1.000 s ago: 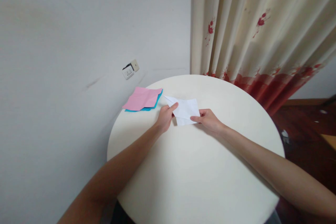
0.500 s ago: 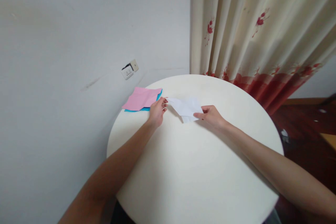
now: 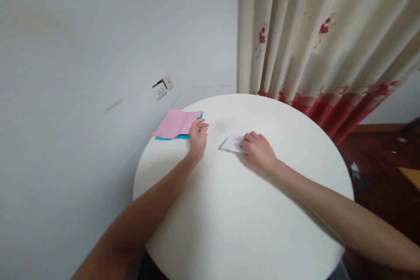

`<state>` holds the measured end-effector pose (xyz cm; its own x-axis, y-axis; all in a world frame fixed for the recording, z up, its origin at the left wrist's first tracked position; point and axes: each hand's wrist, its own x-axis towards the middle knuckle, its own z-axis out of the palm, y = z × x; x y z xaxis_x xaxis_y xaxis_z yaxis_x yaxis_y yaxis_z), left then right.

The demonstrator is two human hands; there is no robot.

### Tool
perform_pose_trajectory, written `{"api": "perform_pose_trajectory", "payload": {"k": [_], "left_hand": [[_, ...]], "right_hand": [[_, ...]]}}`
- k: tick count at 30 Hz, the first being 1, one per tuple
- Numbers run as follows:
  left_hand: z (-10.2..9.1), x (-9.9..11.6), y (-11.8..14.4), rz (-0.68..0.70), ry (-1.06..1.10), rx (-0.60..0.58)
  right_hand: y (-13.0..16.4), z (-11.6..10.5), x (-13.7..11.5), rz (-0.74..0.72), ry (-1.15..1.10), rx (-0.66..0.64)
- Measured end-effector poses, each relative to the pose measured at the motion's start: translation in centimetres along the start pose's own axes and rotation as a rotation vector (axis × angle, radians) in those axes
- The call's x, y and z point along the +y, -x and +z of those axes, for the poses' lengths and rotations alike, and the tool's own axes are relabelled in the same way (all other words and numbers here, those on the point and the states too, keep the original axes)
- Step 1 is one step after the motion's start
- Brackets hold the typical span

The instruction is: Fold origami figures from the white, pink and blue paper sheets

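1. The white paper [image 3: 231,145] is on the counter [image 3: 243,210], partly under your right hand [image 3: 259,151], perhaps to stay still.
2. I can't tell if those fingers pinch.
3. Your left hand [image 3: 198,141], fingers loosely apart, is by pink paper [image 3: 175,123].

Right hand [image 3: 259,151], fingers [image 3: 252,136] over white paper [image 3: 232,143]; left hand [image 3: 198,141] beside pink sheet [image 3: 177,122], blue sheet [image 3: 182,137] beneath.
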<state>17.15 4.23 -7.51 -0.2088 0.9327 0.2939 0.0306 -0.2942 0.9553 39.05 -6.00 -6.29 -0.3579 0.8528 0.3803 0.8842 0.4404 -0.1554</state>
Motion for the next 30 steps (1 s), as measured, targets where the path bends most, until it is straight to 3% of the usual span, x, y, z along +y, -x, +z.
{"api": "perform_pose_trajectory", "payload": {"k": [3,9,14,18,24,30], "left_hand": [[0.4,0.0,1.0,0.059,-0.094,-0.136],[0.4,-0.3,2.7,0.306,-0.357,-0.793],[-0.4,-0.2,2.8,0.354,-0.518,-1.108],[-1.0,0.4,2.1,0.328,-0.572,-1.185],[-1.6,0.8,1.0,0.289,-0.552,-1.168],[-1.6,0.5,0.7,0.337,-0.537,-1.155]], "right_hand": [[0.3,0.4,-0.4,-0.053,-0.138,-0.141],[-0.3,0.6,2.0,0.118,-0.289,-0.028],[-0.5,1.4,4.0,-0.012,-0.353,-0.118],[-0.4,1.5,4.4,-0.069,-0.360,-0.146],[-0.3,1.0,5.1,-0.084,-0.477,-0.180],[-0.4,1.2,5.4,-0.067,-0.478,-0.190]]}}
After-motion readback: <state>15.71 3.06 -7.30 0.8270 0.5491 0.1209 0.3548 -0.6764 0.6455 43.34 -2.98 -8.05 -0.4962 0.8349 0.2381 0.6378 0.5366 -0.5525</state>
